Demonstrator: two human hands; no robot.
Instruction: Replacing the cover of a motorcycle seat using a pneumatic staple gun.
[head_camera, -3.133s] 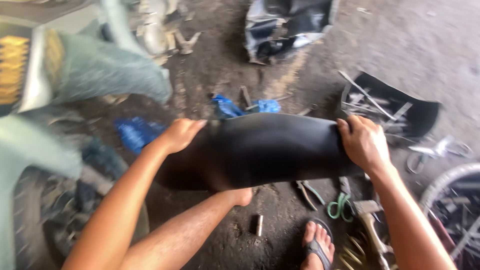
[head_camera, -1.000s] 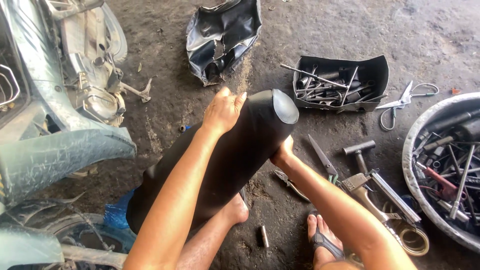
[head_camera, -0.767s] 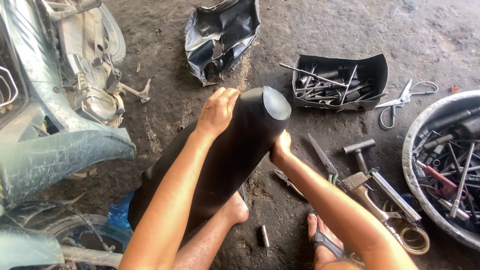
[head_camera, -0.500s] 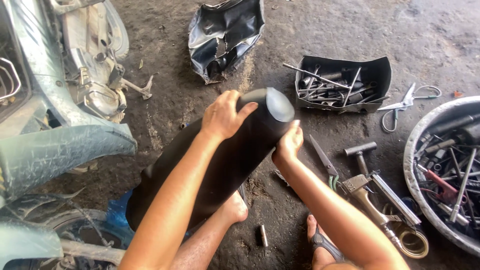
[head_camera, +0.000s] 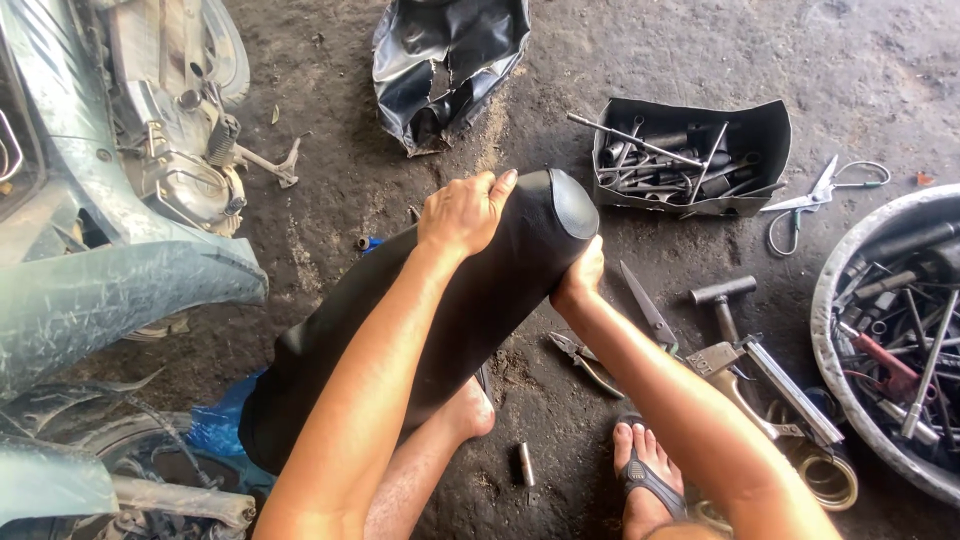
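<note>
A long black motorcycle seat (head_camera: 450, 310) lies slanted over my knee, its rounded nose pointing up and away from me. My left hand (head_camera: 465, 208) lies on top of the seat near the nose, fingers gripping the black cover. My right hand (head_camera: 582, 277) clasps the underside edge just below the nose on the right. Both hands are closed on the seat.
A pale green scooter (head_camera: 110, 200) fills the left side. A torn black cover (head_camera: 445, 60) lies on the ground ahead. A black tray of tools (head_camera: 770, 135), scissors (head_camera: 815, 195), a hammer (head_camera: 722, 295), pliers (head_camera: 585, 360) and a round basin of tools (head_camera: 835, 300) are at right.
Three seconds ago I held the seat sideways by both ends. It has since turned lengthwise, nose away. In the last second my hands shifted slightly on the nose.
</note>
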